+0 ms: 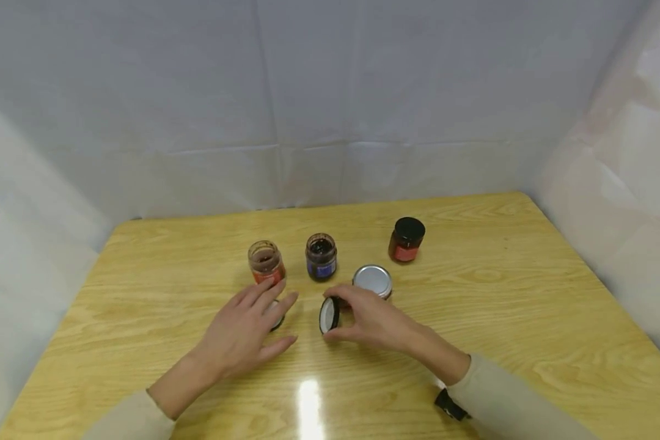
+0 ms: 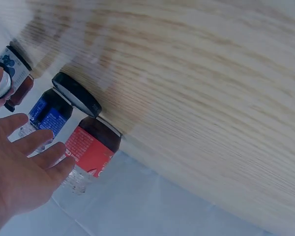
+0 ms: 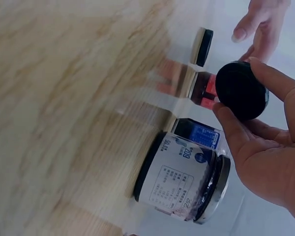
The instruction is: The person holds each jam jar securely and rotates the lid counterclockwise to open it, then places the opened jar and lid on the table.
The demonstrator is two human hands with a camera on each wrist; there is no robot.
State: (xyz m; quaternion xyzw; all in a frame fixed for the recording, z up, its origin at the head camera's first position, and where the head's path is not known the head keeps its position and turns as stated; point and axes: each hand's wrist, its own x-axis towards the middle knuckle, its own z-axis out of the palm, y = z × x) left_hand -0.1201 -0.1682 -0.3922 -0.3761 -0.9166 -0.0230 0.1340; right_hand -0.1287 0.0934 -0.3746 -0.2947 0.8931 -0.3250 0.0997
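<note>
My right hand pinches a black jar lid at its rim between thumb and fingers. The lid is tilted on edge, and its white inside faces left in the head view. With fingers spread and holding nothing, my left hand hovers over a second black lid that lies on the table, partly hidden in the head view. Just beyond the left fingertips stands an uncapped jar with a red label. To its right is another uncapped jar, blue-labelled, with dark contents.
A jar with a silver lid and white label stands right behind my right hand. Farther back on the right is a black-capped jar with a red label. A small black object shows by the right sleeve on the wooden table.
</note>
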